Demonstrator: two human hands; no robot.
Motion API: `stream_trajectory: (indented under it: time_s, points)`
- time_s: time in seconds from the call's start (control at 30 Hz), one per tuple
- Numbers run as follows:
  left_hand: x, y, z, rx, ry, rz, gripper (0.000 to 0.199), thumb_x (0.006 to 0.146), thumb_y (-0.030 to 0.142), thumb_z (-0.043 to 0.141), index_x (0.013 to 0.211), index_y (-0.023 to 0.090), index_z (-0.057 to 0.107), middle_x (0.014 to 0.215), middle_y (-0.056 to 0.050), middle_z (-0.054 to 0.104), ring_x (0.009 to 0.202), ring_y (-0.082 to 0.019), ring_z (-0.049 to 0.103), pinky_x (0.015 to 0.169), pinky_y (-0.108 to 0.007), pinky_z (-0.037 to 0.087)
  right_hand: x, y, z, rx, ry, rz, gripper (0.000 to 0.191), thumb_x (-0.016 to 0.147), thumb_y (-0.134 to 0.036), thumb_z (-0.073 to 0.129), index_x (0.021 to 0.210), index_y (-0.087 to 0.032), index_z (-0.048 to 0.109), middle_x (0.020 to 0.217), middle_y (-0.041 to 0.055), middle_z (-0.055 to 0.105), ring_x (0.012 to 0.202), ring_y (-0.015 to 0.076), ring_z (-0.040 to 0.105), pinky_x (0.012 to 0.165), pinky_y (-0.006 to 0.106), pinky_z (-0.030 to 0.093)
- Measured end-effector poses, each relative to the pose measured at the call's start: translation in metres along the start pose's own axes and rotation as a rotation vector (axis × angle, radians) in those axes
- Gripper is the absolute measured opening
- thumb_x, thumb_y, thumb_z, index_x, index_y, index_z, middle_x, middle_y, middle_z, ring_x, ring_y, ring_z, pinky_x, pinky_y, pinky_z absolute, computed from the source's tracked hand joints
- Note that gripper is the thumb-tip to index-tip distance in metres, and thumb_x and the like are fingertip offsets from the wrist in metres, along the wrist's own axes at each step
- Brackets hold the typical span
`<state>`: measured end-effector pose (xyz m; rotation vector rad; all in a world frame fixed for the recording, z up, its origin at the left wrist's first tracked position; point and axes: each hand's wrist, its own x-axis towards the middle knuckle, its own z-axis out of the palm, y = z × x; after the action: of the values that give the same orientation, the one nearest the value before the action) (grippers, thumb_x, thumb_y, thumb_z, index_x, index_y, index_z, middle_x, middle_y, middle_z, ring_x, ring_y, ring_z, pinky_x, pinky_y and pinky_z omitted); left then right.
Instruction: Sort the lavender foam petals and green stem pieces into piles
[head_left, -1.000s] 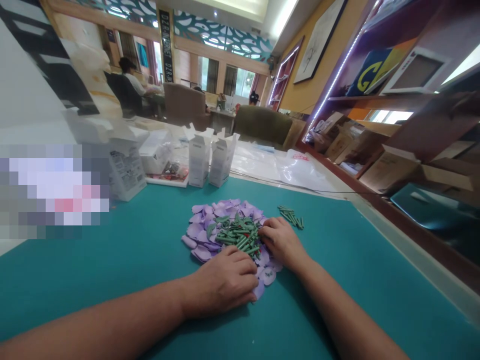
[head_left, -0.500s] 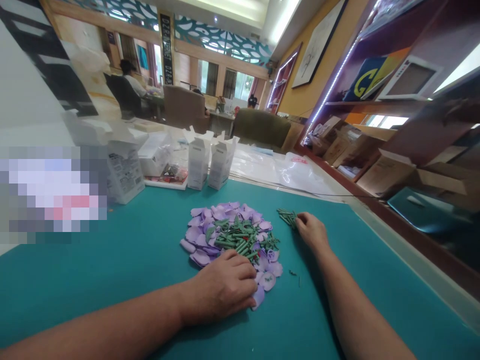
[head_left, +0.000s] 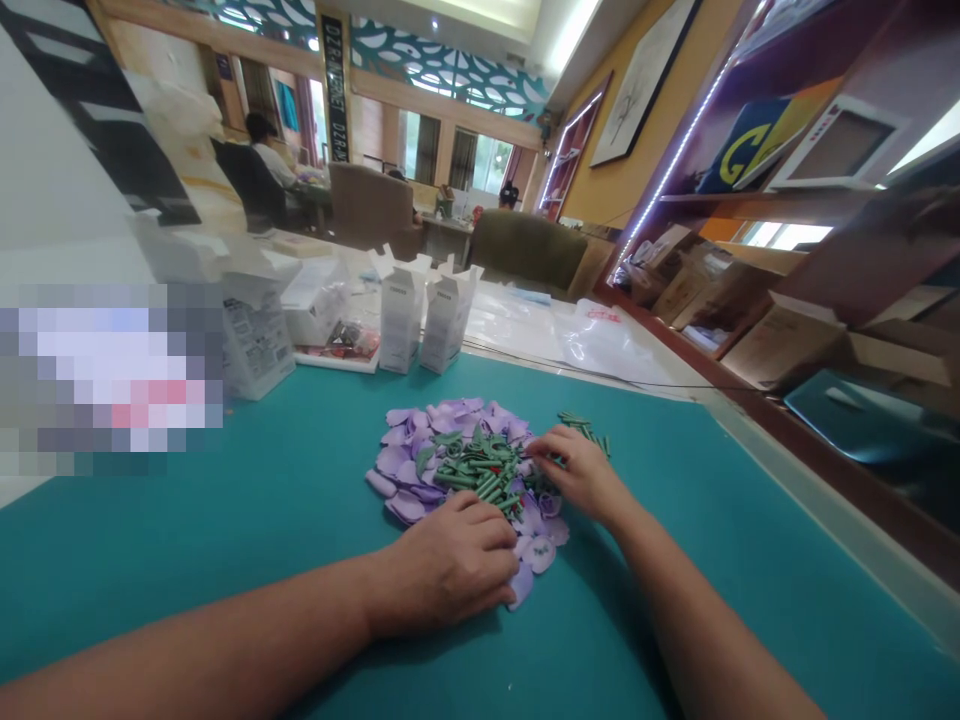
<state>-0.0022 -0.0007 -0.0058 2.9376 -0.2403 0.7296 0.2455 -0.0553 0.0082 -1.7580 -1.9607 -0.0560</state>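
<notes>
A round heap of purple flower petals (head_left: 397,462) lies on the green mat (head_left: 300,480), with short green stems (head_left: 491,485) and leafy pieces piled over its middle. My left hand (head_left: 454,555) rests on the near side of the heap, its fingers bent and a little apart; the fingertips are partly hidden. At the heap's right edge, my right hand (head_left: 574,470) reaches in with fingers stretched out and thumb slightly apart, touching or just above the leafy pieces. Just beyond it sits a small separate group of green stems (head_left: 585,430).
Two white cartons (head_left: 401,320) with raised flaps stand behind the mat, beside a larger white box (head_left: 259,335). Clear plastic sheeting (head_left: 600,335) covers the table farther back. Shelves with cardboard boxes (head_left: 784,340) line the right. A person (head_left: 266,155) sits in the background.
My right hand has moved left from the small group of stems to the edge of the petal heap. That group now shows more stems. The left hand stays in place.
</notes>
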Motion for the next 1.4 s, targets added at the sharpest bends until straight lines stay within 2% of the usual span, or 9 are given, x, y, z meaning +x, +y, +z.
stream_trajectory:
  time_s: [0.1, 0.37, 0.53, 0.77, 0.87, 1.0, 1.1, 1.23, 1.4]
  points:
    - [0.000, 0.000, 0.000, 0.007, -0.003, 0.004, 0.015, 0.093, 0.033, 0.054, 0.087, 0.019, 0.057, 0.094, -0.003, 0.065, 0.091, -0.018, 0.055, 0.082, -0.034, 0.035, 0.000, -0.010, 0.008, -0.063, -0.037, -0.041, 0.022, 0.086, -0.009, 0.055, 0.096, -0.022, 0.069, 0.092, 0.0052, 0.064, 0.090, 0.0205, 0.058, 0.079, 0.032, 0.045]
    - [0.001, 0.001, 0.000, 0.006, -0.015, 0.002, 0.016, 0.094, 0.033, 0.053, 0.086, 0.019, 0.057, 0.095, -0.003, 0.066, 0.091, -0.018, 0.055, 0.083, -0.034, 0.034, 0.003, -0.017, 0.018, -0.183, -0.061, -0.080, 0.027, 0.087, -0.006, 0.052, 0.103, -0.022, 0.068, 0.095, 0.0065, 0.062, 0.090, 0.0217, 0.053, 0.079, 0.032, 0.044]
    - [0.000, 0.000, 0.001, -0.004, -0.012, 0.002, 0.015, 0.093, 0.033, 0.055, 0.088, 0.019, 0.058, 0.096, -0.003, 0.066, 0.091, -0.018, 0.055, 0.082, -0.034, 0.034, 0.004, -0.023, 0.014, -0.269, -0.085, -0.146, 0.016, 0.085, -0.007, 0.056, 0.089, -0.020, 0.065, 0.091, 0.0064, 0.062, 0.084, 0.0225, 0.049, 0.075, 0.032, 0.042]
    - [0.000, 0.000, 0.000, -0.017, -0.006, -0.003, 0.016, 0.093, 0.034, 0.055, 0.090, 0.019, 0.059, 0.096, -0.003, 0.066, 0.091, -0.018, 0.055, 0.083, -0.034, 0.034, 0.004, -0.023, 0.011, -0.219, -0.118, -0.157, 0.018, 0.079, -0.003, 0.054, 0.082, -0.020, 0.059, 0.081, 0.0037, 0.062, 0.079, 0.0210, 0.048, 0.073, 0.031, 0.039]
    - [0.001, 0.001, -0.001, -0.015, -0.006, -0.004, 0.016, 0.093, 0.034, 0.055, 0.089, 0.019, 0.059, 0.097, -0.003, 0.066, 0.090, -0.017, 0.055, 0.081, -0.033, 0.034, 0.003, -0.020, 0.005, -0.116, -0.113, -0.136, 0.018, 0.078, -0.005, 0.053, 0.083, -0.021, 0.060, 0.083, 0.0036, 0.064, 0.080, 0.0205, 0.051, 0.073, 0.031, 0.039]
    - [0.001, 0.000, -0.001, -0.015, -0.005, -0.005, 0.015, 0.092, 0.033, 0.056, 0.089, 0.019, 0.059, 0.097, -0.003, 0.066, 0.091, -0.017, 0.055, 0.083, -0.033, 0.034, 0.000, -0.003, -0.010, 0.146, -0.099, 0.009, 0.015, 0.079, -0.014, 0.053, 0.087, -0.022, 0.063, 0.085, 0.0020, 0.067, 0.081, 0.0188, 0.057, 0.074, 0.031, 0.044]
    - [0.000, 0.000, -0.001, -0.021, 0.001, -0.007, 0.014, 0.092, 0.033, 0.057, 0.088, 0.019, 0.059, 0.097, -0.003, 0.066, 0.093, -0.018, 0.056, 0.085, -0.033, 0.035, -0.005, 0.023, -0.018, 0.271, 0.031, 0.246, 0.016, 0.079, -0.031, 0.055, 0.088, -0.021, 0.065, 0.081, 0.0017, 0.068, 0.074, 0.0181, 0.060, 0.069, 0.030, 0.046]
    - [0.000, -0.001, 0.000, -0.040, -0.003, -0.005, 0.015, 0.093, 0.033, 0.055, 0.090, 0.019, 0.060, 0.099, -0.004, 0.067, 0.093, -0.018, 0.056, 0.084, -0.033, 0.036, -0.014, 0.061, -0.022, 0.130, 0.329, 0.549, 0.023, 0.074, -0.039, 0.053, 0.083, -0.020, 0.063, 0.073, 0.0027, 0.066, 0.068, 0.0195, 0.058, 0.064, 0.031, 0.045]
    - [0.000, -0.001, 0.001, -0.049, 0.002, -0.007, 0.015, 0.093, 0.032, 0.055, 0.090, 0.018, 0.060, 0.099, -0.005, 0.067, 0.094, -0.019, 0.056, 0.085, -0.034, 0.036, -0.025, 0.085, -0.019, -0.013, 0.413, 0.673, 0.013, 0.067, -0.033, 0.052, 0.072, -0.022, 0.057, 0.065, 0.0039, 0.061, 0.063, 0.0215, 0.054, 0.061, 0.033, 0.039]
